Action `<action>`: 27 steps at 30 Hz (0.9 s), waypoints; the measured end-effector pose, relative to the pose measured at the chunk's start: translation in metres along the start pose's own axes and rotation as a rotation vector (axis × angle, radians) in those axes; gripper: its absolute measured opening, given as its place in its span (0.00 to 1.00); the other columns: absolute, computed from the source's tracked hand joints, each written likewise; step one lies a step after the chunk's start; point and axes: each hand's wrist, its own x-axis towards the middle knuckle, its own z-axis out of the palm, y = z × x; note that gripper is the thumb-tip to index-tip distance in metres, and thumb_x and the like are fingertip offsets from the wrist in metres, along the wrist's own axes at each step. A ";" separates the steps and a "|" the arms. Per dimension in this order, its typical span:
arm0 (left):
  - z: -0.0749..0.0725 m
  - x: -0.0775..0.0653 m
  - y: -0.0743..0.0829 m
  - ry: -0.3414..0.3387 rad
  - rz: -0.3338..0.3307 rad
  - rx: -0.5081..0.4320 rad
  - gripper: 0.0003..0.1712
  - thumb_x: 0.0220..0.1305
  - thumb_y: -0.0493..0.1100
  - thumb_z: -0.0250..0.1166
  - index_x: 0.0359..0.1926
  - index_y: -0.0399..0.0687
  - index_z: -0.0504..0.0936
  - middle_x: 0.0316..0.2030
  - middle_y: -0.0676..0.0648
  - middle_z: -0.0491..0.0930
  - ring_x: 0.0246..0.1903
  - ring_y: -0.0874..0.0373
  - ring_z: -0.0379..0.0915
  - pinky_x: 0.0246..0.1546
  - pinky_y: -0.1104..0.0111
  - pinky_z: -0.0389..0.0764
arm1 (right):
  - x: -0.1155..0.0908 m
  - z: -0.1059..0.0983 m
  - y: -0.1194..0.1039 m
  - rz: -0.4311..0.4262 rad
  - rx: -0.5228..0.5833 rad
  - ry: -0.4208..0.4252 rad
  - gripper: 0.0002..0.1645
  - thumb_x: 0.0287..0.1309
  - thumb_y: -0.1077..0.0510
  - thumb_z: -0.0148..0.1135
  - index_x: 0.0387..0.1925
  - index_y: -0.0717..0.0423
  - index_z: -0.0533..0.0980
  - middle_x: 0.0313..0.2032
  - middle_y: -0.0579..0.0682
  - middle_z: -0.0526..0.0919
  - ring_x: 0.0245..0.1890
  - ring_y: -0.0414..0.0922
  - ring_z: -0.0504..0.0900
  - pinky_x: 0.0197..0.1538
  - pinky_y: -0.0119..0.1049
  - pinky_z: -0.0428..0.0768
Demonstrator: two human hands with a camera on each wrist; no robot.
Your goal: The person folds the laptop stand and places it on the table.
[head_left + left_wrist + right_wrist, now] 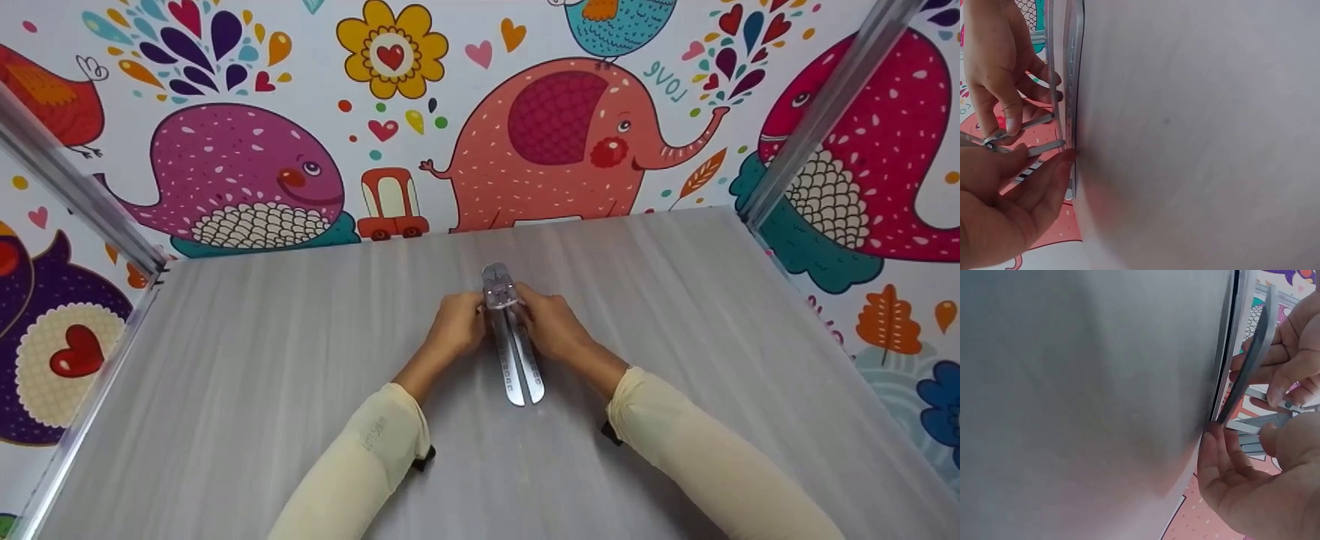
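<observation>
A silver metal folding stand [505, 352], which looks like a laptop stand, is held upright over the middle of the table. Its two long arms lie almost side by side, with a narrow gap widening toward the person. From the left, my left hand [459, 322] grips it near the far end; my right hand [553, 324] does so from the right. In the left wrist view, the left thumb lies along a short flat bar [1045, 148]. The right wrist view shows the right thumb and fingers around another short bar [1244, 428], below a long arm [1252, 354].
Both hands work above a grey wood-grain table [262, 375]. Behind it stands a patterned wall [300, 75] with cartoon animals. Metal frame posts rise at the left [82, 180] and right [817, 120] corners. Cream sleeves [360, 457] cover both forearms.
</observation>
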 end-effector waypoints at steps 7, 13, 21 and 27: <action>0.001 0.002 0.001 0.045 0.027 0.014 0.10 0.65 0.27 0.59 0.35 0.35 0.86 0.30 0.41 0.86 0.28 0.53 0.73 0.35 0.57 0.80 | -0.002 -0.003 -0.004 0.077 -0.083 -0.015 0.12 0.74 0.56 0.56 0.56 0.47 0.76 0.34 0.53 0.88 0.32 0.50 0.83 0.35 0.51 0.81; 0.001 0.005 0.002 0.090 0.036 -0.012 0.12 0.65 0.28 0.59 0.29 0.36 0.87 0.26 0.44 0.85 0.26 0.55 0.69 0.30 0.62 0.77 | 0.002 -0.005 -0.003 0.081 -0.056 -0.001 0.13 0.74 0.57 0.57 0.56 0.48 0.78 0.38 0.54 0.90 0.36 0.50 0.87 0.39 0.50 0.84; -0.003 0.010 0.004 -0.063 -0.374 -0.784 0.12 0.67 0.32 0.56 0.40 0.33 0.86 0.34 0.47 0.83 0.32 0.59 0.78 0.37 0.70 0.83 | 0.014 -0.009 0.004 0.394 0.513 -0.040 0.09 0.63 0.67 0.57 0.40 0.61 0.83 0.30 0.47 0.86 0.28 0.42 0.81 0.31 0.32 0.77; 0.000 0.013 0.002 -0.055 -0.571 -1.209 0.17 0.72 0.32 0.58 0.57 0.26 0.77 0.47 0.37 0.85 0.42 0.54 0.85 0.50 0.64 0.85 | 0.017 -0.013 0.004 0.687 0.989 -0.087 0.17 0.68 0.61 0.55 0.50 0.68 0.81 0.37 0.50 0.88 0.37 0.43 0.86 0.41 0.35 0.85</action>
